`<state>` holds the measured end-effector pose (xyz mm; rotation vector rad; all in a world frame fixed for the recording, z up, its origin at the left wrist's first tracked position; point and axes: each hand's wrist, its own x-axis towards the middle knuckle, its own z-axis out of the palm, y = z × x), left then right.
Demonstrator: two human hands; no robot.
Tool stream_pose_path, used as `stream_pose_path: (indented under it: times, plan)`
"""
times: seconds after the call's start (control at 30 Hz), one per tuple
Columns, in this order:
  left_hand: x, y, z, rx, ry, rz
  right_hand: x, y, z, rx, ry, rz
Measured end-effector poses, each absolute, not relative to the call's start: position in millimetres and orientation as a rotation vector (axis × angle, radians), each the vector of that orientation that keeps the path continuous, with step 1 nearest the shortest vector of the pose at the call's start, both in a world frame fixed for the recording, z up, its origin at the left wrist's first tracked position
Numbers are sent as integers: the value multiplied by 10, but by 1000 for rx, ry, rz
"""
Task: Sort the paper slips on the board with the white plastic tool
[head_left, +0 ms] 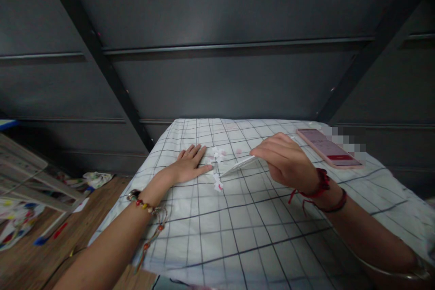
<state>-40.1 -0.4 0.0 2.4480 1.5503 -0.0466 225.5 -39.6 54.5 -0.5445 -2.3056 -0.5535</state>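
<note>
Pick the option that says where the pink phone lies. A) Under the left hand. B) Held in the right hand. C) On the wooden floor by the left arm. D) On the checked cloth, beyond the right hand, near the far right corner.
D: the pink phone lies flat on the checked cloth, beyond the right hand, which holds a folded white paper.

Dark panelled wall [217,81] behind a checked-cloth table [238,235], wooden floor [44,253] (cluttered at left).

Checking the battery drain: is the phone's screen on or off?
On: the phone lies face up on the checked cloth, its screen lit pink.
</note>
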Motion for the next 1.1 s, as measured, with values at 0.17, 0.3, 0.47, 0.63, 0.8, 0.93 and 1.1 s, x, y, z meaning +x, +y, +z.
stream_pose_path:
  times: [0.17,0.3,0.47,0.63,0.8,0.93,1.1]
  plan:
    - [-384,-13,-1,2447,1523,-25,2261,-388,543,-527,-2333,-514]
    - [-351,-40,23,2438,1519,5,2284,-394,568,-564,-2354,-500]
    - [-332,-52,26,2370,1536,109,2258,-392,543,-568,-2311,-533]
    - [-365,-8,7,2338,1567,187,2216,-384,492,-537,-2312,-610]
    - [-365,-15,18,2395,1582,161,2314,-406,589,-542,-2338,-519]
    - [-345,-51,36,2400,1582,116,2365,-428,657,-581,-2407,-478]
    - [-353,-31,11,2412,1594,124,2359,-401,638,-648,-2351,-712]
